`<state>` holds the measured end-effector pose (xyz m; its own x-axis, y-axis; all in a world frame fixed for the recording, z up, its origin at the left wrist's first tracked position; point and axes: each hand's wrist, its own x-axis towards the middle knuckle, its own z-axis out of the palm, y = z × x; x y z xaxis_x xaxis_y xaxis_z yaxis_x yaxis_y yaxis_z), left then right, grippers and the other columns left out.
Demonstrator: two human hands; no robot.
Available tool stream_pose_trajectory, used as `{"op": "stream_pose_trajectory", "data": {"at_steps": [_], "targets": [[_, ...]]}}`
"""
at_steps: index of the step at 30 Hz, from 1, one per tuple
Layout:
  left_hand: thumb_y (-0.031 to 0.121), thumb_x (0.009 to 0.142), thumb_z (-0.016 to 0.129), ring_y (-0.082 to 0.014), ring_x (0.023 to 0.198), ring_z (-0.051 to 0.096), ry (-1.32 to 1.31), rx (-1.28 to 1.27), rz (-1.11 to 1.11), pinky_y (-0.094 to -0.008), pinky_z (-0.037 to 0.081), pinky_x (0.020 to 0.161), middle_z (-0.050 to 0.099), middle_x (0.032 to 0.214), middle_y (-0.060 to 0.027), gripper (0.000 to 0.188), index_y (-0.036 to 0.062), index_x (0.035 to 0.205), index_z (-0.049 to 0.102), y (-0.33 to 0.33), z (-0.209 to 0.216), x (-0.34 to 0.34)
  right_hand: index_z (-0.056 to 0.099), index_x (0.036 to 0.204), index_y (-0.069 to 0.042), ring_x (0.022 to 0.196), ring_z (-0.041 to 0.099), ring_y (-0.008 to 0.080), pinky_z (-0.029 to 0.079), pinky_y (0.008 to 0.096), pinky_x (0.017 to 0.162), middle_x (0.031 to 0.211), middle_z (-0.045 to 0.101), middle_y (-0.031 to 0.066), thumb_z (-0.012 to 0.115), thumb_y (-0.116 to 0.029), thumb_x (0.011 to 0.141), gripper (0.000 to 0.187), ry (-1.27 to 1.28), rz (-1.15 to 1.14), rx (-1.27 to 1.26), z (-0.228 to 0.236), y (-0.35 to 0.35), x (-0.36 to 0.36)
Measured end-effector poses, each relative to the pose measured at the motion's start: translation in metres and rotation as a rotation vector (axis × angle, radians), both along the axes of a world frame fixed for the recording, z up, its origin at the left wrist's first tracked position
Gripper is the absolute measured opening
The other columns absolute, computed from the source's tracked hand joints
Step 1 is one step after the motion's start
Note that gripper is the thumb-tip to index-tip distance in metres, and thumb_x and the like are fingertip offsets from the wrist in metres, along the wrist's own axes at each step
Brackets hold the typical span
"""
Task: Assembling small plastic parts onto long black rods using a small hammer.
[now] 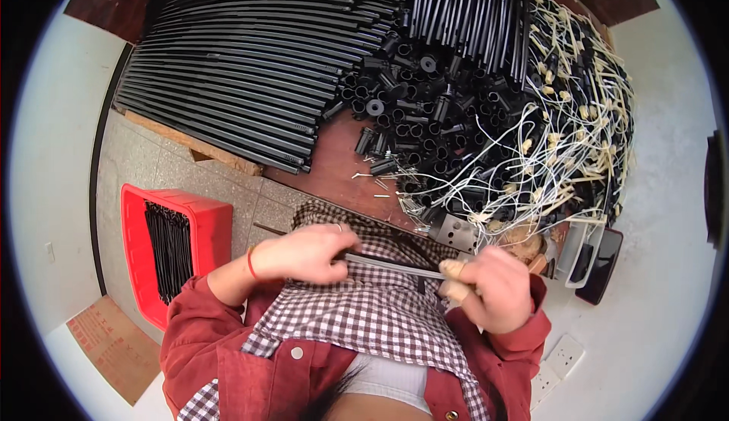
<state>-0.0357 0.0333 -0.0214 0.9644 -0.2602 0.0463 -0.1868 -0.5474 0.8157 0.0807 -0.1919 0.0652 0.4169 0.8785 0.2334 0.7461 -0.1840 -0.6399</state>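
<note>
My left hand, a red cord at its wrist, is closed around the left end of a thin grey rod. The rod crosses in front of my checked apron, over my lap. At its right end, my right hand pinches it between a thumb and finger wrapped in tan covers. Left of my left hand a thin dark stick shows; whether it joins the rod is hidden. Just beyond my right hand sits a metal block with holes at the table edge.
Long black tubes are stacked on the table, beside short black sleeves and a tangle of white cords. Small pins lie near the edge. A red bin holds black rods at left; a phone lies right.
</note>
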Motion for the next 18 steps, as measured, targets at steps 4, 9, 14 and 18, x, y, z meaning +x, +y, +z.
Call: {"op": "stream_pose_trajectory", "data": {"at_steps": [4, 9, 14, 18], "targets": [[0.011, 0.077, 0.06, -0.0288, 0.062, 0.058, 0.045, -0.106, 0.045, -0.0337, 0.047, 0.055, 0.063, 0.077, -0.0117, 0.023, 0.0013, 0.098, 0.058, 0.002, 0.018, -0.015, 0.065, 0.091, -0.005, 0.062, 0.05, 0.0137, 0.042, 0.0216, 0.054, 0.078, 0.061, 0.0021, 0.073, -0.014, 0.074, 0.021, 0.013, 0.011, 0.042, 0.015, 0.016, 0.001], [0.015, 0.087, 0.058, -0.0296, 0.056, 0.057, 0.229, -0.092, 0.167, -0.0348, 0.046, 0.054, 0.061, 0.069, -0.0111, 0.013, 0.0025, 0.091, 0.058, 0.016, 0.0, -0.048, 0.065, 0.091, -0.007, 0.065, 0.049, 0.0159, 0.042, 0.0247, 0.058, 0.078, 0.06, 0.0017, 0.069, -0.012, 0.075, 0.017, 0.149, 0.074, -0.012, -0.023, 0.061, 0.023], [0.012, 0.084, 0.06, -0.028, 0.053, 0.053, 0.277, -0.051, 0.348, -0.0334, 0.043, 0.051, 0.059, 0.066, -0.0109, 0.012, 0.0009, 0.084, 0.058, 0.027, -0.011, -0.068, 0.062, 0.093, -0.009, 0.082, 0.052, 0.0199, 0.043, 0.0285, 0.07, 0.094, 0.058, 0.0032, 0.064, -0.011, 0.074, 0.02, -0.457, -0.109, -0.293, -0.07, 0.097, 0.031], [0.012, 0.083, 0.061, -0.027, 0.052, 0.051, 0.224, -0.065, 0.386, -0.033, 0.042, 0.05, 0.059, 0.066, -0.0107, 0.011, 0.0006, 0.082, 0.059, 0.032, -0.011, -0.06, 0.061, 0.094, -0.009, 0.087, 0.052, 0.0223, 0.043, 0.0302, 0.074, 0.099, 0.058, 0.0043, 0.062, -0.01, 0.072, 0.023, -0.64, -0.107, -0.29, -0.091, 0.111, 0.038]]}}
